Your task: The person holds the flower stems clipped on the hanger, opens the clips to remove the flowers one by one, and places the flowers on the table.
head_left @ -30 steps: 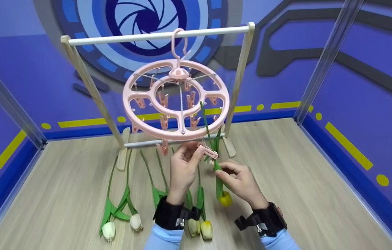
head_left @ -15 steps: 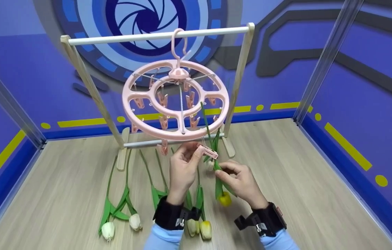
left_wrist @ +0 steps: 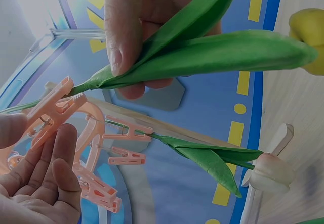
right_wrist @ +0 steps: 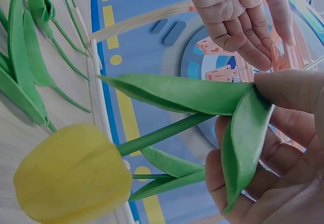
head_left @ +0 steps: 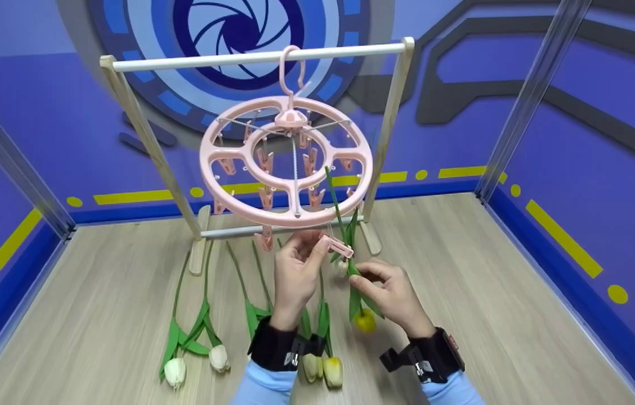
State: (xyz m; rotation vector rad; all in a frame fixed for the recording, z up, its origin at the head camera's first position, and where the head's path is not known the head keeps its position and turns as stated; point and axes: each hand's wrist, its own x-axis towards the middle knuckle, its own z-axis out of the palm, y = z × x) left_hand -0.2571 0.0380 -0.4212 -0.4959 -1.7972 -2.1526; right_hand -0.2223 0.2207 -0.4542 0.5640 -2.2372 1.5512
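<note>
A yellow tulip hangs head down in my right hand, whose thumb and fingers pinch it where the green leaves meet the stem. My left hand pinches a pink clothespin that dangles from the round pink hanger. In the left wrist view, the tulip's stem passes between the tips of this clothespin, with my thumb and fingers at its handle ends. Behind it, another clothespin grips the stem of a white tulip, which also hangs head down.
The hanger hooks over the white rod of a wooden rack. On the tabletop in front lie two white tulips at left and pale yellow tulips near my left forearm. Blue printed walls enclose the table.
Both hands hold nearly the same place, still on the clothespin and the yellow tulip. Only the tulip's bloom and leaves sway slightly.
</note>
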